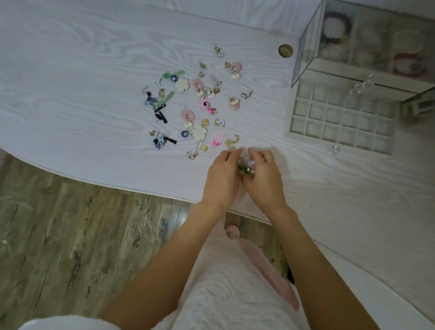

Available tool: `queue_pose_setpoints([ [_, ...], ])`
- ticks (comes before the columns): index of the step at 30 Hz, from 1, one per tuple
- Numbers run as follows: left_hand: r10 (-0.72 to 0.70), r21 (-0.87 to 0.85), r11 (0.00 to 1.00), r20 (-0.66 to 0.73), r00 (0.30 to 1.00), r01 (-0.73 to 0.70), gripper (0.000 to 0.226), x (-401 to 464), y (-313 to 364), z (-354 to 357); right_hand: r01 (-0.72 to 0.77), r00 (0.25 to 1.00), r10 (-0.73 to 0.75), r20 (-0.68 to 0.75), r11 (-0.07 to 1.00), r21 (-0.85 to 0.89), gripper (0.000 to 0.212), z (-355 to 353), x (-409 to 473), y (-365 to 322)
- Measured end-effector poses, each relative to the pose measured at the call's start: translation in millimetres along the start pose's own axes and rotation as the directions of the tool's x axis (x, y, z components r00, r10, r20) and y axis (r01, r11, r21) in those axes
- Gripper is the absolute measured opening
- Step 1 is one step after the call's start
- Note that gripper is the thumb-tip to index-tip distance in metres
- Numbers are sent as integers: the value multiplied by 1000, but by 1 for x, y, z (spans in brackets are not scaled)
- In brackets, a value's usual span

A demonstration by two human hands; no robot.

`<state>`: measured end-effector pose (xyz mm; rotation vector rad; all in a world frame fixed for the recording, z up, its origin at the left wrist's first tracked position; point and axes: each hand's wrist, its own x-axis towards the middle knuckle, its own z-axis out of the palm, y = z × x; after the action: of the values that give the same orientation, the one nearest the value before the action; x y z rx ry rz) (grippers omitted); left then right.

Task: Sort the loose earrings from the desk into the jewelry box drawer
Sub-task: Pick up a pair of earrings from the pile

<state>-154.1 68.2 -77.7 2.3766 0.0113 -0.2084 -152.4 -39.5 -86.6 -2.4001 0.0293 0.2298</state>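
**Both hands close on a small green earring at the desk's near edge**

The left hand and right hand meet just in front of the earring pile, fingers curled in toward each other. Between them sits a small green earring, pinched from both sides; which fingers actually bear on it cannot be told, since the piece is tiny and blurred.

The pile lies spread on the white desk, well left of the drawer. In it are pink hoops, white flower shapes, green leaf drops, blue-and-white pieces with black bows, and small gold studs.

The drawer stands pulled out from the base of the jewelry box, to the right of the pile, its grid of small cells showing pale. The box's glass top holds bracelets. A round brass knob lies on the desk between the pile and the box.
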Motion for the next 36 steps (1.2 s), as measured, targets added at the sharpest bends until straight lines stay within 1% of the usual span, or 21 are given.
queue_pose_setpoints([
  [5,50,-59,997,31,998,-48,50,6,-7,-4,-34,997,32,-76,999,-35,54,-2,2,4],
  [7,68,-47,997,8,998,-68,48,7,-12,-7,-38,996,35,-81,999,-25,54,-2,3,2],
  [8,84,-26,996,13,996,-84,48,8,-13,-7,-38,996,36,-80,999,-25,51,-2,2,2],
  [10,116,24,993,47,992,-117,46,11,-15,-4,-19,995,16,-95,999,-29,39,-2,2,2],
  [12,145,36,988,58,988,-147,38,15,-13,-1,5,992,-6,-128,1000,-7,23,-3,3,2],
  [13,146,28,989,51,988,-148,33,17,-11,0,11,990,-9,-143,1000,9,19,-4,3,2],
  [15,134,-22,991,50,990,-133,27,20,-7,1,-6,984,16,-180,998,56,20,-8,4,4],
  [17,126,-124,985,74,989,-116,25,22,-3,0,-27,974,50,-221,994,110,23,-15,5,7],
  [22,111,-385,920,79,991,-73,20,48,29,4,-10,934,79,-347,980,197,19,-52,17,14],
  [25,134,-442,892,60,989,-94,17,73,52,13,-15,913,100,-396,977,212,19,-75,34,21],
  [28,157,-363,923,55,986,-127,18,94,66,23,-60,904,135,-406,980,191,18,-85,50,28],
  [32,210,-175,964,28,977,-202,22,111,72,33,-161,900,150,-408,987,9,20,-87,62,33],
  [36,287,18,957,70,955,-289,27,117,74,33,-209,900,177,-398,977,-39,20,-89,64,34],
])
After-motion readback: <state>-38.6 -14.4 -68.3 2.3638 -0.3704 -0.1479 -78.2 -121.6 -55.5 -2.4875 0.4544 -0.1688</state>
